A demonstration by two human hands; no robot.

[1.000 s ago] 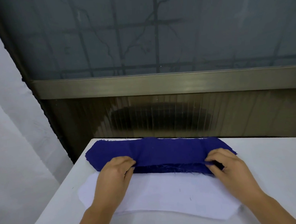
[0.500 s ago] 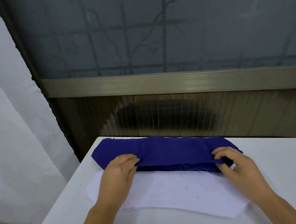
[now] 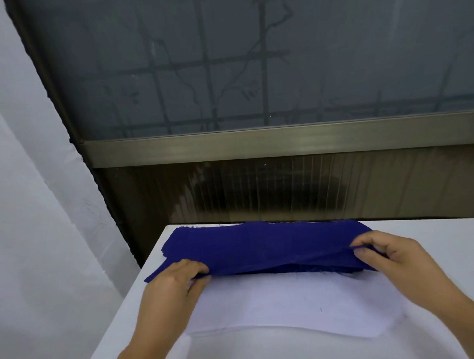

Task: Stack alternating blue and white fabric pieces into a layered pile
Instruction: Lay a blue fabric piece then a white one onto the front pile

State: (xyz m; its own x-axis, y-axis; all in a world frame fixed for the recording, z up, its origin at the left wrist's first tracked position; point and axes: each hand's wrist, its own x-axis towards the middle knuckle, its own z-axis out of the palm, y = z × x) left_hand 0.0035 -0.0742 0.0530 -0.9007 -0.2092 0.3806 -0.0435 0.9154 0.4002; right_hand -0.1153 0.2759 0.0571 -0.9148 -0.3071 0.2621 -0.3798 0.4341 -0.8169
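Clearly the blue fabric piece (image 3: 261, 246) will handle as something light and limp: it sags between my two hands and would fold on itself if I let one end go, so I judge the near long edge, close to each end, to be the right place to hold it. That is where I have it. My left hand (image 3: 170, 287) pinches the near left edge with fingers curled under the cloth, and my right hand (image 3: 393, 256) pinches the near right corner between thumb and fingertips, raising it slightly. The weave looks matte and a little grippy, not slippery, and the cut edge is frayed, so I would pull gently to avoid drawing threads.

Going by size, the white counter (image 3: 439, 234) carries everything. On it lies the white fabric piece (image 3: 292, 308), flat, broad, with a curved near edge and a tiny dark fleck. The blue piece lies across its far part, reaching toward the counter's back edge; more blue layers seem to sit beneath the lifted edge, though I cannot count them.
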